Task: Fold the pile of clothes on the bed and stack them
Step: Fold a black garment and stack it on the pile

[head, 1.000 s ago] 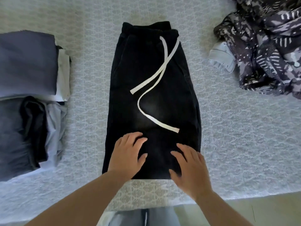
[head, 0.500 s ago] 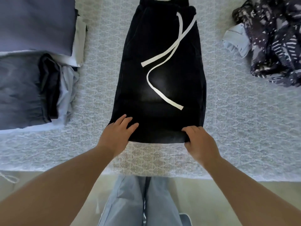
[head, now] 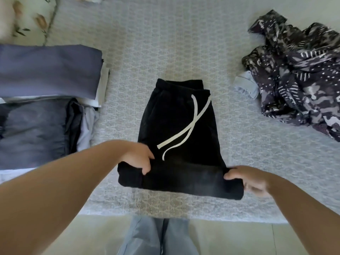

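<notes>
Head view: half a second ago both hands lay at the near hem of the black trousers (head: pixel 176 129); now that hem is lifted and rolled toward the waistband, so the last fold has begun. The left hand (head: pixel 138 159) has its fingers curled round the near-left corner, and the right hand (head: pixel 246 178) pinches the near-right corner.

The trousers, mid-bed (head: pixel 165 52), are soft, heavy black cloth with a flat white drawstring (head: pixel 185 133). The folded stack (head: pixel 46 85) lies left; the crumpled patterned garment (head: pixel 298 80) waits far right.
</notes>
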